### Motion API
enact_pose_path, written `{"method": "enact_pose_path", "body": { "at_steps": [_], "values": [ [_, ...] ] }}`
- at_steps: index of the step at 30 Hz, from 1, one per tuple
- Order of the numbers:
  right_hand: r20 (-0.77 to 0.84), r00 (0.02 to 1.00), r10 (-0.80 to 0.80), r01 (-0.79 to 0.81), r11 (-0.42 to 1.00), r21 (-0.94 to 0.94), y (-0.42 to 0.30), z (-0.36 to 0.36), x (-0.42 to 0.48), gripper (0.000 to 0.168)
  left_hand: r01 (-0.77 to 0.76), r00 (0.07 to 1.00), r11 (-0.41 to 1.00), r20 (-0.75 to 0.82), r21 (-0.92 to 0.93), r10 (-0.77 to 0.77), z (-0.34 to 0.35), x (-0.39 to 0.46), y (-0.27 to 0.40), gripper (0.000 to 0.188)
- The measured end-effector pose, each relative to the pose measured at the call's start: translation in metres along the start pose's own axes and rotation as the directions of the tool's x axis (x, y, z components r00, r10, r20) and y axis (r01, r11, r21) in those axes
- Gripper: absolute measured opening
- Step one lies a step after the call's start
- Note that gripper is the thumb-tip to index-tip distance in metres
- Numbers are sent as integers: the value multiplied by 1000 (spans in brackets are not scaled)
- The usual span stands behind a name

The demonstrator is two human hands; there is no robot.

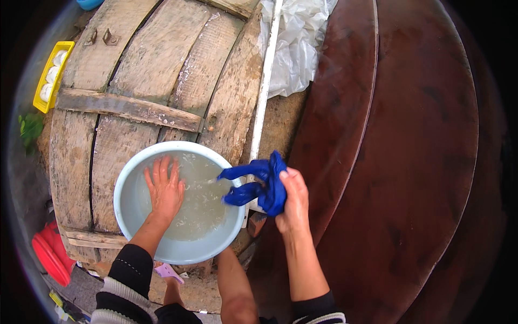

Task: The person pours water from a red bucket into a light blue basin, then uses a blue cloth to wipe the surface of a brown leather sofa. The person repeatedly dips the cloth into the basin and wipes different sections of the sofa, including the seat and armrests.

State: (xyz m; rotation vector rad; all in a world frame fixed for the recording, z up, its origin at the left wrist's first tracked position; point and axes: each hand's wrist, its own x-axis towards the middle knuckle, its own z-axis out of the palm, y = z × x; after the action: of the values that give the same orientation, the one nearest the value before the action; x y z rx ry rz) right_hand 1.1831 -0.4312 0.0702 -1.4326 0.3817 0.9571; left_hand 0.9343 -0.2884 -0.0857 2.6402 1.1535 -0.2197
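Note:
A pale blue plastic basin [123,182] holds cloudy water [202,218] with bits of foam on top. Inside it, at the left, my left hand [166,188] is spread with the fingers apart, at or just above the water, holding nothing. My right hand [296,198] grips a wet, bunched blue cloth [275,190] just past the basin's right rim. Two loose ends of the cloth point left over that rim, and a splash of water trails from them.
Weathered wooden planks [149,60] lie under the basin. A white pipe [265,81] runs beside clear plastic sheeting [299,48]. Dark brown panels [404,141] fill the right. Leftwards are a yellow tray [42,95] with white items and a red plastic object [50,255].

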Motion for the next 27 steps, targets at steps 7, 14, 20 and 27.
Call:
{"method": "enact_pose_path", "body": {
  "at_steps": [7, 14, 20, 27],
  "values": [
    [460, 883, -95, 212, -793, -571, -22, -76, 166, 37, 7, 983, 995, 183, 99, -25, -7, 1, 20, 55],
    [557, 829, -44, -14, -998, -58, -108, -53, 297, 25, 113, 856, 986, 493, 120, -157, 6, 9, 17, 55],
    [662, 739, -126, -77, -992, -103, -207, -21, 311, 19, 97, 941, 991, 314, 96, -122, 21, -17, 7, 65],
    [522, 836, 170, 239, -969, -66, -51, -90, 102, 31, 7, 950, 992, 308, 129, -47, 7, 0, 8, 61]
  ]
}}
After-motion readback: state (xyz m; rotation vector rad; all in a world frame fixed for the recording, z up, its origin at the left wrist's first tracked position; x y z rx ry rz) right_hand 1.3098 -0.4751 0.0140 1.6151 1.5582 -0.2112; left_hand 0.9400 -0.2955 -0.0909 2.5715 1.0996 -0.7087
